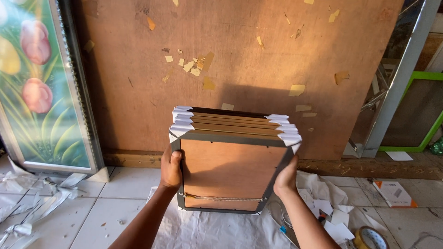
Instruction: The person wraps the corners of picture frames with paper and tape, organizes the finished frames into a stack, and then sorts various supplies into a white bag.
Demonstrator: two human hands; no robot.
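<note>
We count about five picture frames [230,175] stacked face to face, held as one bundle, with white paper corner guards [181,125] folded over the two upper corners of each. The nearest frame shows its brown backing board, a grey rim and one hanging wire across the lower part.

We have two hands on it. Our left hand [170,169] grips the left edge, thumb on the backing and the fingers wrapped round behind, clamped on the stack. Our right hand [286,179] presses the right edge, its fingers closed round that side too. The stack sits upright between both palms, above the floor, in the middle of the view.

Behind it leans one large plywood board [240,60] dotted with tape scraps. To the left stands one framed tulip painting [41,87]; to the right one green-edged frame [422,115] and a metal bar [401,78]. Below lie a white sheet [207,230], crumpled paper scraps [323,193], one roll of tape [369,237] and one small box [393,192] on the tiled floor [120,193].
</note>
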